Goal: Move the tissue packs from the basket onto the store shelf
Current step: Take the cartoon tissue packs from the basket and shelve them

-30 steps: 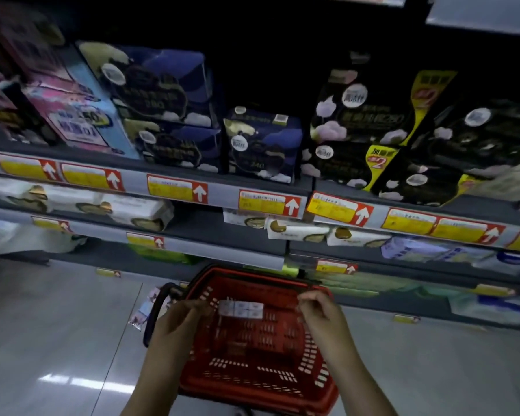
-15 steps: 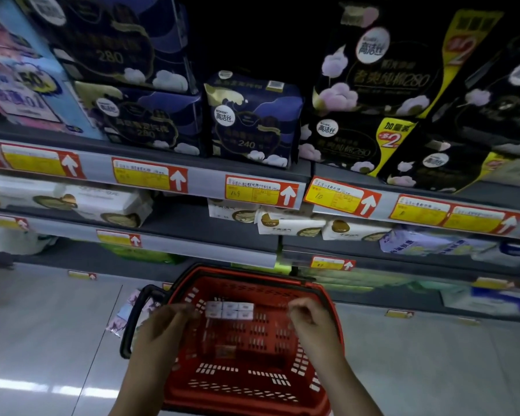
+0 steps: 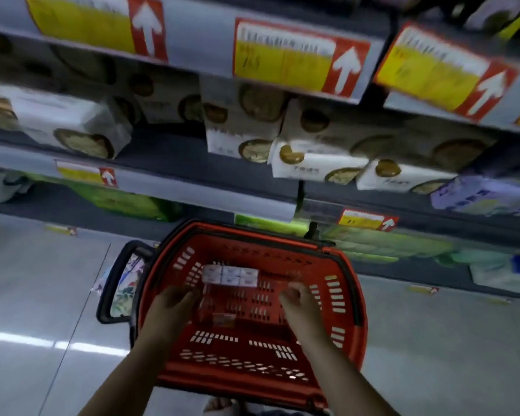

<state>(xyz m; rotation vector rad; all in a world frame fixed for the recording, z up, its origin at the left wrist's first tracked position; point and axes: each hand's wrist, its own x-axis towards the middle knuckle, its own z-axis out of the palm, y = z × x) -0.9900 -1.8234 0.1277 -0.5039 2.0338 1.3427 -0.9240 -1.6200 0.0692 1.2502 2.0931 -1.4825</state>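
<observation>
Sitting tissue packs: a strip of three small white tissue packs [image 3: 229,275] is inside the red basket [image 3: 347,313], toward its far wall and not on any shelf.
Left hand: the left hand [image 3: 174,304] reaches in from the near left rim with its fingers just short of the strip's lower corner; motion blur hides whether they touch or pinch it.
Right hand: the right hand [image 3: 296,297] is near the strip's right end, too smeared to tell whether it is spread or curled.
Change: a moment ago the strip hung level between both sets of fingertips; now it shows just beyond them, and the view has dropped closer to the basket.
Meaning: the grasp looks unsettled, so the transfer has probably not begun.
Shelf: the grey shelf [image 3: 168,159] behind the far rim holds white tissue boxes [image 3: 315,168], with bare space to their left.
</observation>
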